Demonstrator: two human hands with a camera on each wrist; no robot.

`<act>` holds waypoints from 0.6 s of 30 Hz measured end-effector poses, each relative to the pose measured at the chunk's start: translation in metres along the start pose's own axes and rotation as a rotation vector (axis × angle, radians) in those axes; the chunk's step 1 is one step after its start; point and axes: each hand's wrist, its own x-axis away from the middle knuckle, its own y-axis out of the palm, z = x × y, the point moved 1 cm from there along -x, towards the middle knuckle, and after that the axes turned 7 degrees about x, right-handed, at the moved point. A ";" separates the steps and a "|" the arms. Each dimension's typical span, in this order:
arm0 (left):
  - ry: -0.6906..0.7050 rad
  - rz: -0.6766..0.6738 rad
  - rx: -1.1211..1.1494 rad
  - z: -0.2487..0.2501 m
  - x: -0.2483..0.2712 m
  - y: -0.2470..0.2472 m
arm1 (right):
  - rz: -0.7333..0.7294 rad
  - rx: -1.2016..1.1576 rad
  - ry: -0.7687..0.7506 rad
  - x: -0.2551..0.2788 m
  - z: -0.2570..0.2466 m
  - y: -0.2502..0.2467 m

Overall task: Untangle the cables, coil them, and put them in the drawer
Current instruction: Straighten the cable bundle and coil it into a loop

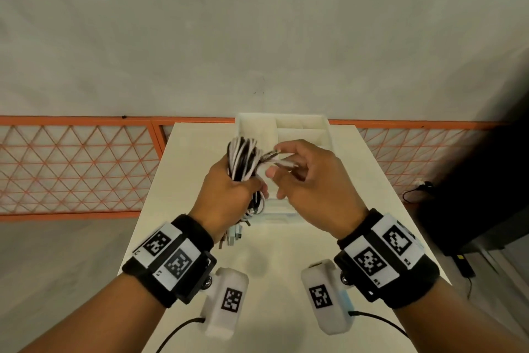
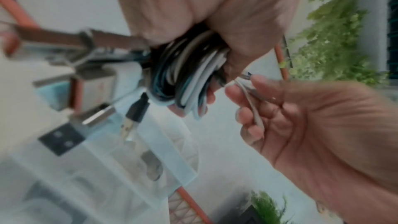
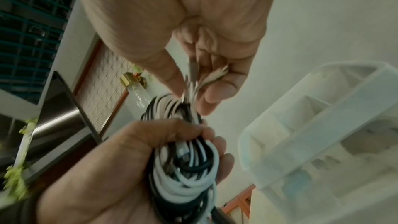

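A bundle of black and white cables (image 1: pixel 242 161) is coiled into loops and held above the white table (image 1: pixel 286 255). My left hand (image 1: pixel 229 195) grips the coil (image 3: pixel 187 164) around its middle. USB plugs (image 2: pixel 131 120) dangle below the fist. My right hand (image 1: pixel 303 181) pinches the loose cable ends (image 1: pixel 272 158) beside the coil's top, with their plugs (image 3: pixel 206 72) between thumb and fingers. The white drawer organiser (image 1: pixel 303 129) with its compartments sits on the table just beyond both hands.
An orange lattice fence (image 1: pixel 74 166) runs behind the table on both sides. A dark cabinet (image 1: pixel 486 195) stands at the right with a black cord on the floor. The grey floor lies to the left of the table.
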 end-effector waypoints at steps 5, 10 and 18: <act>-0.081 0.026 0.306 -0.001 0.005 0.002 | 0.020 -0.244 0.094 0.002 0.005 -0.010; -0.087 -0.113 0.451 0.007 0.011 0.013 | 0.139 -0.310 0.010 0.016 0.000 0.019; -0.192 -0.070 0.615 0.000 0.012 0.010 | 0.076 0.101 -0.334 0.020 0.008 0.027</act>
